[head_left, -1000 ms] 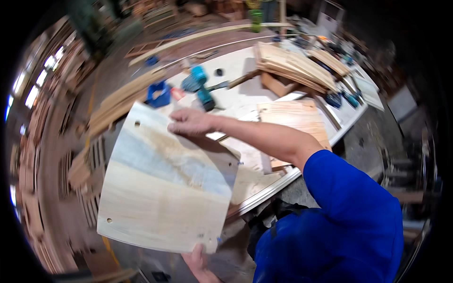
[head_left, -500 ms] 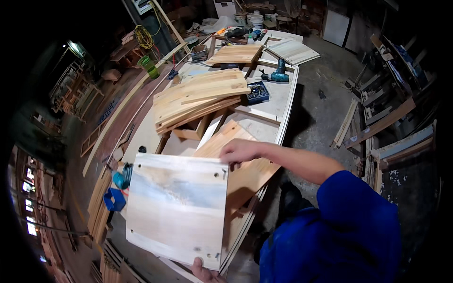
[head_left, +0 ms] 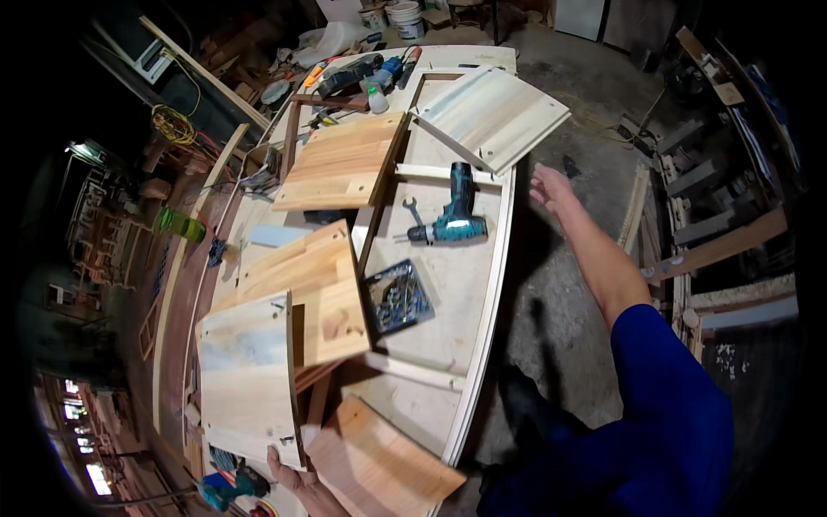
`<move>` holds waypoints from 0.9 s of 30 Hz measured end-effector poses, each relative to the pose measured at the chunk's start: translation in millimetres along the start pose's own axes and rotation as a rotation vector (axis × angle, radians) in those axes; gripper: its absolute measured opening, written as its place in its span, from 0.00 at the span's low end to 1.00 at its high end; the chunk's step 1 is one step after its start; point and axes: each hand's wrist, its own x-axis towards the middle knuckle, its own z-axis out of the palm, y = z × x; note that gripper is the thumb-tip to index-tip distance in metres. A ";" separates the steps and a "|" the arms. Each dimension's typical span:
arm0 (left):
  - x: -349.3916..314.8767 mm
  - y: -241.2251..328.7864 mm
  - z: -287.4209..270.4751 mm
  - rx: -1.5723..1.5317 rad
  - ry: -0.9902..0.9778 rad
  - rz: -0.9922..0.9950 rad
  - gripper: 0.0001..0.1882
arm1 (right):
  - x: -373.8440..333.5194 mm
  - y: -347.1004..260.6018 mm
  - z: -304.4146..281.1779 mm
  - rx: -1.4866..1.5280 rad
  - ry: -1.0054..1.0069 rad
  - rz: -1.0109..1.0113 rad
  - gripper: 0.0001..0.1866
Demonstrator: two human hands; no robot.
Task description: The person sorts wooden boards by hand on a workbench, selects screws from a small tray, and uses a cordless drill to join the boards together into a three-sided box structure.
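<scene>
My left hand (head_left: 293,472) grips the lower right corner of a pale wooden panel (head_left: 245,379), which is tilted up over the bench and has small holes near its corners. My right hand (head_left: 551,188) reaches out past the bench's right edge, its fingers apart and holding nothing. Closest to it is a stack of pale wooden panels (head_left: 495,116) at the far right corner. Behind the held panel, warmer-toned wooden panels (head_left: 319,293) lie stacked, partly hidden. One more brown panel (head_left: 383,457) lies at the bench's near end.
A teal cordless drill (head_left: 452,224) and a wrench (head_left: 412,208) lie mid-bench, beside a tray of hardware (head_left: 398,297). Another wooden panel (head_left: 345,159) rests farther back. Power tools (head_left: 349,76) and a small bottle (head_left: 376,99) sit at the far end. Lumber (head_left: 724,246) is racked to the right.
My right hand has let go of the held panel's upper corner and moved far right toward the pale stack. The held panel has shifted left with my left hand; the view has moved along the bench.
</scene>
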 end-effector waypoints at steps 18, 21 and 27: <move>59.6 -29.7 36.7 0.493 0.228 0.010 0.24 | 133.6 -75.2 71.3 0.420 -0.189 -0.137 0.23; 65.8 -30.9 26.9 0.501 0.228 -0.008 0.24 | 113.5 -98.6 59.9 0.418 -0.238 -0.210 0.22; 57.3 -28.4 17.2 0.610 0.401 0.203 0.22 | 31.2 -131.6 8.9 0.309 -0.583 -0.276 0.22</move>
